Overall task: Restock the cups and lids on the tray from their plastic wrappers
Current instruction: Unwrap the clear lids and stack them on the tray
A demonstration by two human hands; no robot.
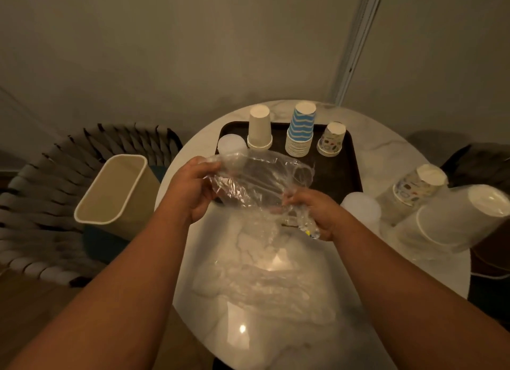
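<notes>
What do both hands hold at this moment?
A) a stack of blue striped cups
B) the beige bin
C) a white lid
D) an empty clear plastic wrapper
D: the left hand and the right hand each grip one end of the crumpled clear plastic wrapper above the table, with no cups inside it.

Perhaps a lounge: marble table (276,300), woven chair (41,193).

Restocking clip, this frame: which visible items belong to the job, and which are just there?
Job:
- tray
- white cups, blue striped cups, patterned cups on it
- lids
- empty wrapper in left hand and right hand
- still-wrapped cup sleeves

Just there:
- bin
- woven chair
</notes>
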